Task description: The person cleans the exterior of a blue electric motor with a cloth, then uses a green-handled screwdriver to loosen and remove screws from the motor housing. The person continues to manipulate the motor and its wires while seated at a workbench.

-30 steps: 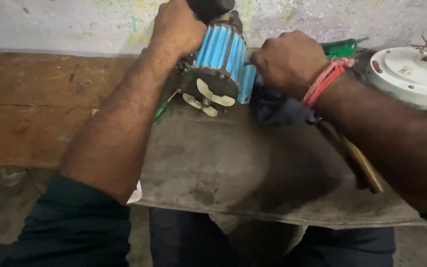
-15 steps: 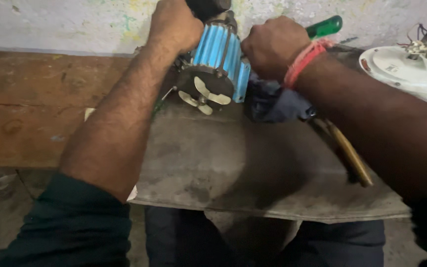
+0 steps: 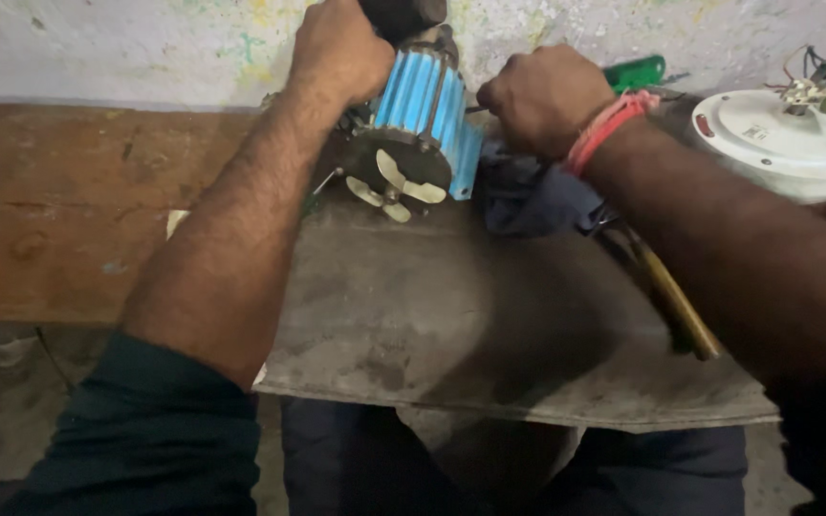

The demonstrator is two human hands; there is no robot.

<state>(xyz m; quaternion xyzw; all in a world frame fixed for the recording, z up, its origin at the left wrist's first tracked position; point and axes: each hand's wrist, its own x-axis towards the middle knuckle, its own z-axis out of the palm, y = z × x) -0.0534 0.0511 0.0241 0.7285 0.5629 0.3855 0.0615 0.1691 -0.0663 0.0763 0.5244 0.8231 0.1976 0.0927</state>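
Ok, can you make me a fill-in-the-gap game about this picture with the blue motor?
1. The ribbed motor is coloured ____.
2. The screwdriver handle behind the right hand is ____.
3. The small fan sits on the motor's ____ end.
4. The left hand grips the motor's ____ end.

Missing words: blue; green; near; far

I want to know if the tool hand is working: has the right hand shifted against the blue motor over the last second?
Yes. The right hand has moved up and closer to the blue motor, now level with its ribbed body rather than lower beside it.
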